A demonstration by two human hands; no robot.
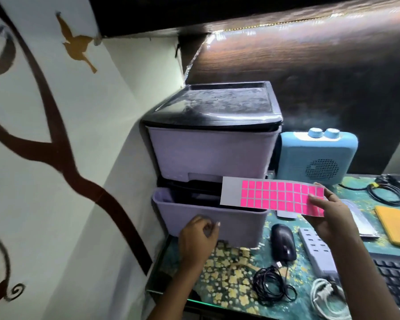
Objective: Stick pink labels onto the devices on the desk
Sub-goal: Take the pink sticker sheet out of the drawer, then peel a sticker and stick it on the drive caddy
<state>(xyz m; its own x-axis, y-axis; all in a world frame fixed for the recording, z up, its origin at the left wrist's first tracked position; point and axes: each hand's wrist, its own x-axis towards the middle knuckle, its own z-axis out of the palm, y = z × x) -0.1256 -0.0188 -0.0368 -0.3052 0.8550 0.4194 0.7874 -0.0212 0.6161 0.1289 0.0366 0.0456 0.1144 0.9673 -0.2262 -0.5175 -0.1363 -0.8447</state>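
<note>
A grey backing sheet with rows of pink labels (273, 198) is held up in front of the printer, gripped at its right end by my right hand (328, 213). The grey printer (208, 155) with a black lid stands at the desk's left back corner, its lower tray (238, 224) tilted open. My left hand (198, 239) is against the tray's front, fingers curled with fingertips together at its surface; whether a label is under them I cannot tell. A blue speaker (314, 155) stands to the right of the printer. A black mouse (283, 241) lies on the desk.
A grey power strip (316, 250) lies beside the mouse. A black keyboard (397, 280) is at the lower right, an orange notebook (395, 225) behind it. Coiled black cables (270, 285) and a white cable (326, 299) lie near the front edge. The wall stands close on the left.
</note>
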